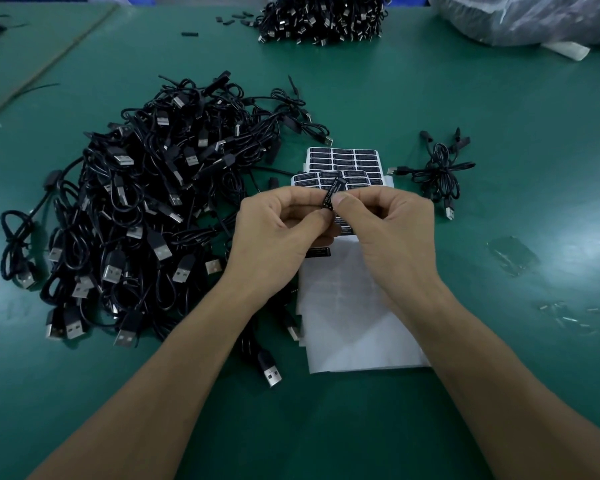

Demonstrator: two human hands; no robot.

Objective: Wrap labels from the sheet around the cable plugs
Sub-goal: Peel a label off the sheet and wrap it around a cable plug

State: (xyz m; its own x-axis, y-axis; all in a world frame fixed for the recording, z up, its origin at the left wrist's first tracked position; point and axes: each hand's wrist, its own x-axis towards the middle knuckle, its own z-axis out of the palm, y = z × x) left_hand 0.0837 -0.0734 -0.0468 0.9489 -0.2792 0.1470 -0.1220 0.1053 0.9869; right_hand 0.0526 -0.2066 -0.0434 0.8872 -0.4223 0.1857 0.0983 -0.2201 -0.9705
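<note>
Green desk (499, 133): one label (330, 197) held above the label sheet (343, 161).
Over that sheet's near half, left hand (278, 230) and right hand (385, 223) meet thumb to thumb, both pinching the label; its long axis runs away from the person, tilted right. Any plug beneath is hidden. The cable heap (136, 209) lies left of the sheet.

White print on the small black rectangular label (330, 195) read "LED CONTROLLER". "CONTROLLER" also showed on a black label (317, 251) left on the white paper backing sheet (347, 306). Print on the farther label sheets (343, 157) was too small to read.
</note>
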